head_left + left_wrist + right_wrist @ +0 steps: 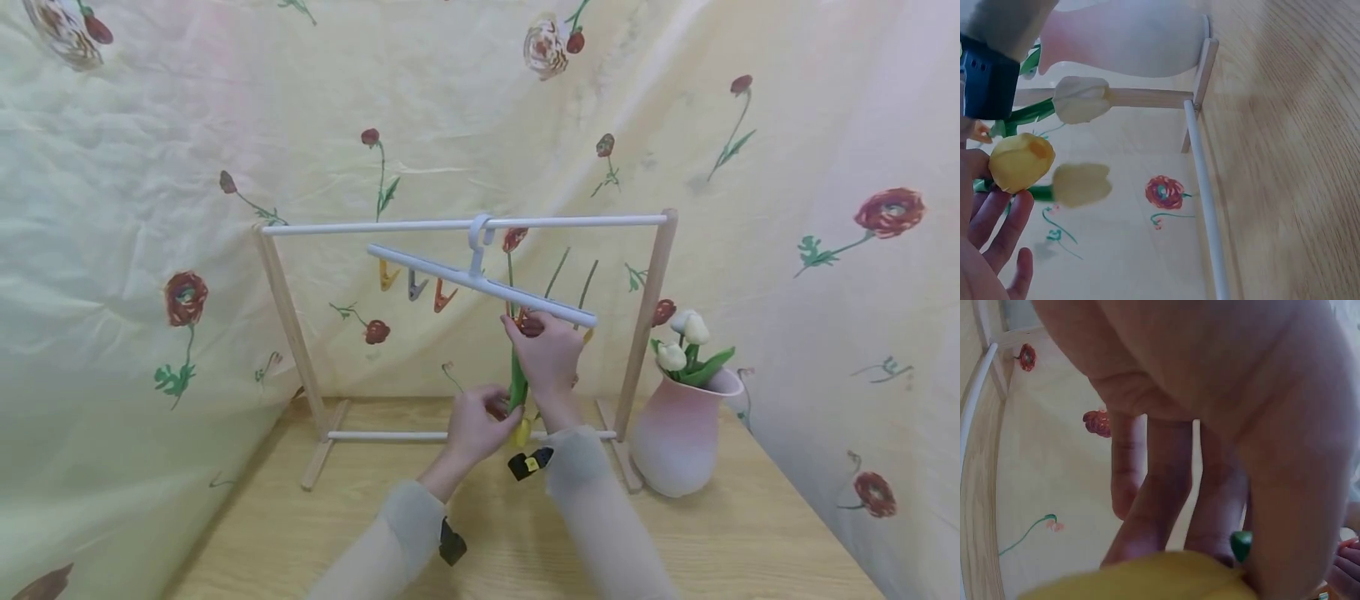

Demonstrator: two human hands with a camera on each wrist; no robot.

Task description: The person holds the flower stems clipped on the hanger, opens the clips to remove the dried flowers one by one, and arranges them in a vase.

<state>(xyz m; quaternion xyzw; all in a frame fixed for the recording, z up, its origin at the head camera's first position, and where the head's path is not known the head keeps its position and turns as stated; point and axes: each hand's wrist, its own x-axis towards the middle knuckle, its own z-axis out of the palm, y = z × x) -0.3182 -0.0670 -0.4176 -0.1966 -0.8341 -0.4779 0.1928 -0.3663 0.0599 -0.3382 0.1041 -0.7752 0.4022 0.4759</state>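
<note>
A pale blue hanger [450,273] hangs tilted from the rack's top bar, its right end lower. On its left side hang a yellow clip [387,275], a grey clip [416,287] and an orange clip [442,296]. My left hand [480,423] pinches an upside-down yellow tulip [522,432] by its green part, bloom downward. Above it, my right hand [551,354] pinches another orange clip under the hanger's right half, mostly hidden by the fingers. In the left wrist view, a white tulip [1082,100] and a pale yellow tulip [1082,185] hang beyond the held bloom [1022,162].
The rack has wooden side posts [288,325] and a white lower bar [386,436], standing on a wooden table [300,542]. A pink-and-white vase [678,433] with white tulips [682,337] stands beside the right post. Flower-printed cloth [450,100] hangs behind.
</note>
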